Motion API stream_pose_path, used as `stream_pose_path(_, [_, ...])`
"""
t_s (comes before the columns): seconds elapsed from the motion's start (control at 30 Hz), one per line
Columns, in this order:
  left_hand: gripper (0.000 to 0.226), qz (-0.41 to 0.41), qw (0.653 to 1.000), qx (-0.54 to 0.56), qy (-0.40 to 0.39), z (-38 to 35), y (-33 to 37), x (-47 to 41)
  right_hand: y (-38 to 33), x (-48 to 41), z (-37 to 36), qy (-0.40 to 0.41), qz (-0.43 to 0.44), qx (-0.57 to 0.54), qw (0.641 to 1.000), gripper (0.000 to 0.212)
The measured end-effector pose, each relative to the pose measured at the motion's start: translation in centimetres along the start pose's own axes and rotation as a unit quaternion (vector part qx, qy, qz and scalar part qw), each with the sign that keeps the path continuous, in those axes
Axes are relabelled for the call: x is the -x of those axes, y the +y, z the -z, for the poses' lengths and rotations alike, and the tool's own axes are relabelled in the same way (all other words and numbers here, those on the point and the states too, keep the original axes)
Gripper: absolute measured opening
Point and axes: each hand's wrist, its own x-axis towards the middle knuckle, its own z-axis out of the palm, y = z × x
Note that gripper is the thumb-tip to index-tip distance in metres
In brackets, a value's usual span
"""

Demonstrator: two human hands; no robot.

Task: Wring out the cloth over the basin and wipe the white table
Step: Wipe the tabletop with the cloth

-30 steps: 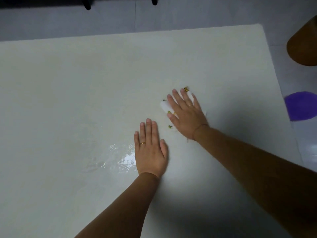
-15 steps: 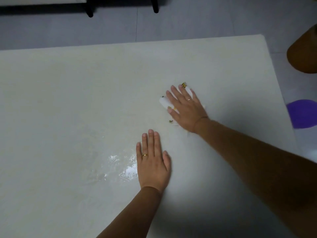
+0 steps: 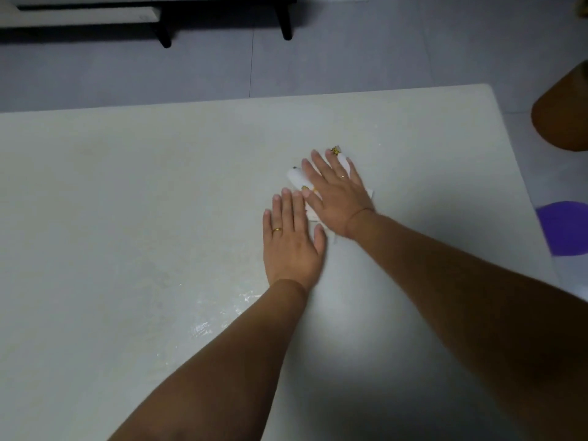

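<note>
I was in the wiping step. The wringing looked done, since the white cloth (image 3: 296,178) with its small yellow print lay flat on the white surface (image 3: 127,186), toward the far right corner and inside both edges. My right grip (image 3: 337,198) was released, fingers straight and spread, with the palm pressing the cloth down so that only its far and left borders showed. My left grip (image 3: 291,237) was released too, flat on the surface just beside the right one. Its fingertips reached the cloth's near border, though I could not tell whether they touched it. Both forearms reached in from the near edge. A wet sheen (image 3: 203,326) lay beside my left forearm. The next move, I judged, called for steady downward pressure and a sweep toward the left edge without bunching the cloth.
</note>
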Motion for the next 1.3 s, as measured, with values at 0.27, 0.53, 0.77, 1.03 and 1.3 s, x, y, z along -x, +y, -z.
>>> stream_pose_path(0.27, [0.068, 0.001, 1.0, -0.019, 0.001, -0.3, 0.1, 0.0, 4.0, -4.7, 0.6, 0.062, -0.352, -0.041, 0.933, 0.059])
stream_pose_path(0.53, [0.068, -0.001, 1.0, -0.006, 0.008, -0.2, 0.1, 0.0, 1.0, -6.9, 0.5, 0.003, -0.003, 0.007, 1.0, 0.056])
stream_pose_path(0.77, [0.067, 0.007, 1.0, -0.014, 0.005, -0.6, 0.3, 0.0, 6.0, -11.0, 1.2, 0.077, -0.355, -0.041, 0.931, 0.059])
stream_pose_path(1.03, [0.066, 0.0, 1.0, -0.019, -0.003, -0.4, 0.2, 0.1, 5.2, -11.5, 2.1, 0.006, -0.031, 0.004, 0.999, 0.057])
stream_pose_path(1.3, [0.067, 0.004, 1.0, -0.021, -0.012, -0.1, 0.4, -0.1, 14.1, -8.5, 3.4, 0.078, -0.343, -0.018, 0.936, 0.059])
